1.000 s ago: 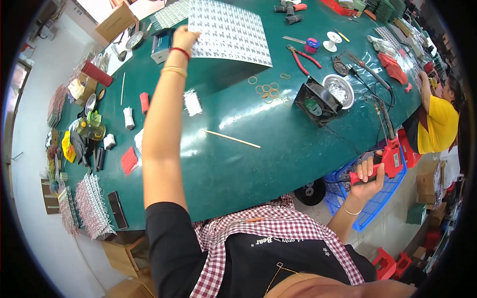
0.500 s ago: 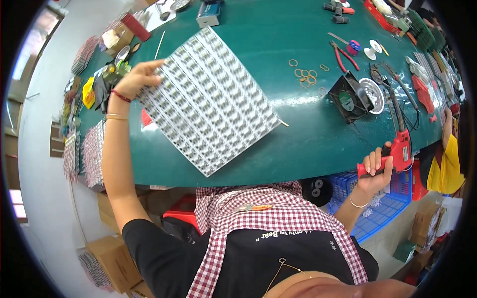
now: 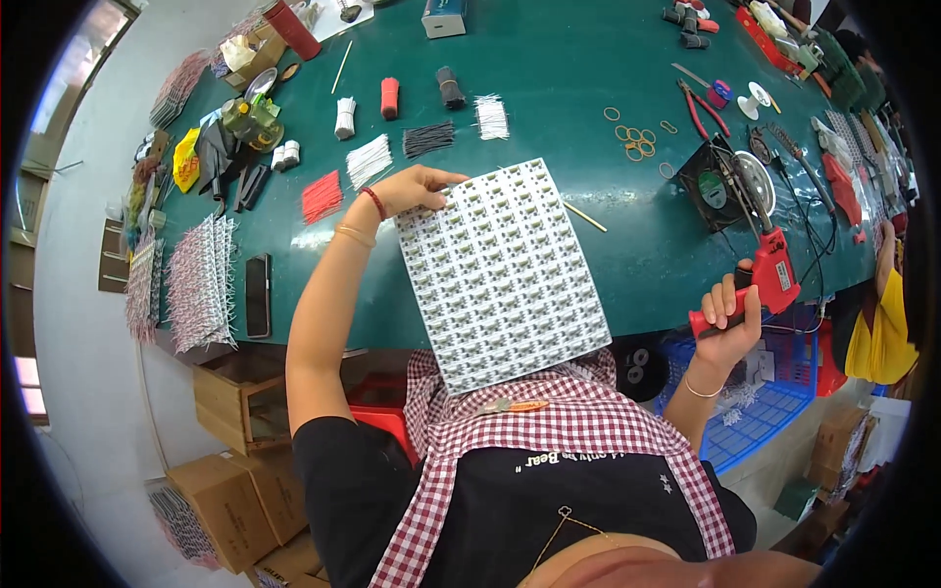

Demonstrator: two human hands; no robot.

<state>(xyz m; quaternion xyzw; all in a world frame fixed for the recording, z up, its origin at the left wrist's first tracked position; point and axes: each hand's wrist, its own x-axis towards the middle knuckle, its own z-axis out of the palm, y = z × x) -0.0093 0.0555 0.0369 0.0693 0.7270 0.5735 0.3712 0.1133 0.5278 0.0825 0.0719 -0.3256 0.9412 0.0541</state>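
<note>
A white circuit board panel [image 3: 505,279] with rows of small dark parts is pinched at its far left corner by my left hand [image 3: 417,188]. Its lower edge overhangs the table's near edge, above the checked apron. In my right hand [image 3: 728,318] is the handle of a red soldering gun [image 3: 779,269], its tip pointing toward the black fan [image 3: 708,183] and white dish [image 3: 757,186]. Beyond the panel lie loose cut wires: red [image 3: 321,196], white [image 3: 369,160], black [image 3: 428,138] and more white wires [image 3: 492,117]. A thin stick [image 3: 585,217] lies beside the panel.
Tied wire bundles [image 3: 390,98] stand behind the loose wires. Finished wired boards [image 3: 201,279] and a phone [image 3: 258,296] lie at left. Rubber bands [image 3: 640,142], red pliers [image 3: 702,108] and a white spool [image 3: 754,100] lie right. A blue basket [image 3: 755,412] sits below the table edge.
My left hand has brought the panel right and nearer to me and turned it straighter, uncovering the wires behind. The soldering gun has shifted slightly left.
</note>
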